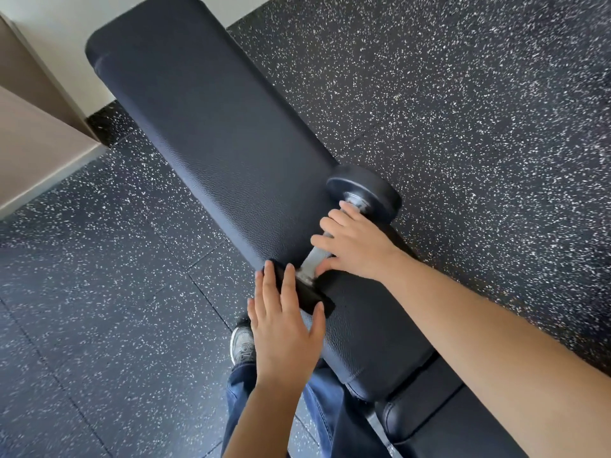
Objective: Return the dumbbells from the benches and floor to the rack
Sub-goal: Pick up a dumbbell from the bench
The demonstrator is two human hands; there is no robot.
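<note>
Left hand (286,328) is flat, fingers straight, resting on the near head of the dumbbell (310,268). Right hand (355,247) is just past it, fingers curled over the chrome handle, thumb tucked under. The hands are close but not touching. The dumbbell lies crosswise on the bench (205,127), its far head beyond the right fingertips and overhanging the bench edge. Shoe (243,345) and jeans (244,391) are under the left hand. Speckled floor (463,127) lies right of the right hand.
</note>
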